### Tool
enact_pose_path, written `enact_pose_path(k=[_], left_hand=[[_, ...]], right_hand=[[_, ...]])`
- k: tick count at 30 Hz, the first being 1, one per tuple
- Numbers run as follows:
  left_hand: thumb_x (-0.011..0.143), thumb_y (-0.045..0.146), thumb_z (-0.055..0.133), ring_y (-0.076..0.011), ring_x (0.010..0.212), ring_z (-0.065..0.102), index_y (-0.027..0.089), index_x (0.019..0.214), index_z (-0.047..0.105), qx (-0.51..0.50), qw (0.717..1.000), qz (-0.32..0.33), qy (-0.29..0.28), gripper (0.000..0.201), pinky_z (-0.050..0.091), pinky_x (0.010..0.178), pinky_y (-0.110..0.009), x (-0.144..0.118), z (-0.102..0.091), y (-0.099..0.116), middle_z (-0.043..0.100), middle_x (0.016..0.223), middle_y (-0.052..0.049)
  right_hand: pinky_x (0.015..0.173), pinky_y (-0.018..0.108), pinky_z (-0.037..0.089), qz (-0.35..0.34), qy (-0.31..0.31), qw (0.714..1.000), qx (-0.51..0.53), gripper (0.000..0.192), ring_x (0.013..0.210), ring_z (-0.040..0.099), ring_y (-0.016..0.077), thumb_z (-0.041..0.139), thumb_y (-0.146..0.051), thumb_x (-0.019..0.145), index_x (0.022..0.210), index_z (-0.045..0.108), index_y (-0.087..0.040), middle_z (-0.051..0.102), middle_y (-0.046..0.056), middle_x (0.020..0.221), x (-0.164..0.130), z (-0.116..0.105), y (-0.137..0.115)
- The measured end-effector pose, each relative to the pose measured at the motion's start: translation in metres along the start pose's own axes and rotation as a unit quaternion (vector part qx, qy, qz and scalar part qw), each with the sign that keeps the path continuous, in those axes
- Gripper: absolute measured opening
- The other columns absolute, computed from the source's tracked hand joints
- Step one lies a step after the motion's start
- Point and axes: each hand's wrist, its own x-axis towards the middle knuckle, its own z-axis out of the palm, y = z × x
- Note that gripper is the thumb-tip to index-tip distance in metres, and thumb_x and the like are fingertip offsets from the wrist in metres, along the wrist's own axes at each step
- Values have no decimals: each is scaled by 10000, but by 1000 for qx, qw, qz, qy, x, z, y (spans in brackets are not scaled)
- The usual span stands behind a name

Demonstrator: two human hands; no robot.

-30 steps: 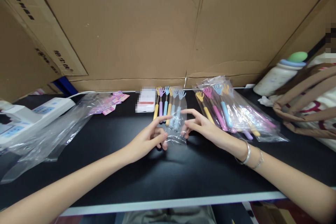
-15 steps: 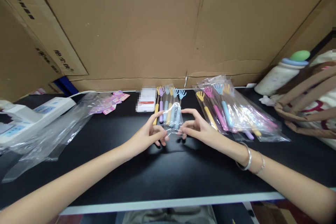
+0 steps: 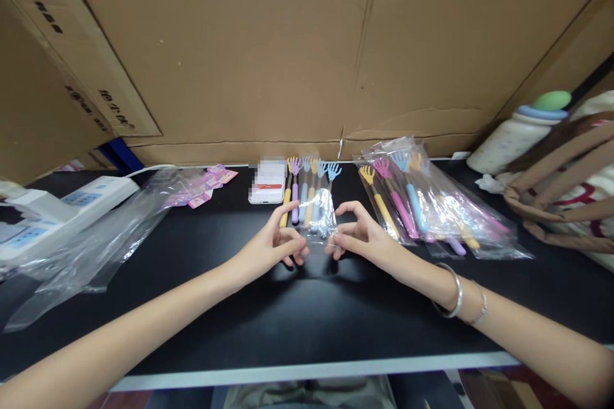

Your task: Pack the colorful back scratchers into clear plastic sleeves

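Note:
Between my hands is a clear plastic bag (image 3: 316,244), its near end pinched on both sides. My left hand (image 3: 285,239) has thumb and fingers closed on the bag's left edge. On the right edge, my right hand (image 3: 357,233) grips it the same way, index finger curled above. Under and behind the bag lie several back scratchers with hand-shaped heads: a yellow one (image 3: 287,195), a purple one (image 3: 295,198) and some blue ones, including a blue one (image 3: 332,172) at the right. Whether any of them is inside the bag I cannot tell.
More bagged back scratchers (image 3: 407,198) lie to the right. A phone (image 3: 267,188) sits at the back. Leftward are pink cards (image 3: 211,185), empty plastic bags (image 3: 119,236) and a power strip (image 3: 71,211). A bottle (image 3: 518,134) and a brown-strapped bag (image 3: 566,192) stand far right.
My right hand has shifted very slightly, its index finger more bent and off the bag's upper part. The bag's near end lies a little flatter. My left hand stays almost still.

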Motion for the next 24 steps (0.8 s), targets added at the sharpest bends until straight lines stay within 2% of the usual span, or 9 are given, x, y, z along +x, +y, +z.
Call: enact_pose_path(k=[6,9,14,19,24], left_hand=[[772,442,675,-110,589,601,217,1413,163,16,1000,9,-2,851,447,583,-228,0,-1,-2,592,658,65],[789,466,652,-108,591,595,205,1369,270,21,1000,17,-10,742,449,579,-224,1,-2,-3,587,665,56],[808,469,631,-107,589,570,180,1216,450,27,999,20,-25,532,451,576,-224,1,-2,-3,570,650,42],[815,444,627,-102,590,554,172,1113,526,37,998,26,-33,416,467,613,-235,0,-2,-3,567,650,35],[814,452,622,-101,577,547,169,1077,544,43,998,29,-36,394,460,597,-231,2,-3,-5,567,642,35]], right_hand=[[640,289,486,-15,-6,1000,7,477,647,626,133,681,-457,774,946,286,-251,624,-55,684,1,0,7],[676,288,496,-22,-22,999,-21,351,684,619,126,643,-379,825,965,357,-232,616,-37,725,0,1,7],[773,298,492,-57,-42,988,-134,111,822,615,142,493,-232,906,999,539,-193,619,26,916,-6,5,-2],[772,295,476,-91,-47,966,-237,337,832,606,156,398,-26,812,1006,619,-190,654,25,918,-9,7,-7],[755,283,465,-140,-42,946,-290,454,823,586,150,391,48,708,1016,620,-195,639,26,936,-9,7,-4]])
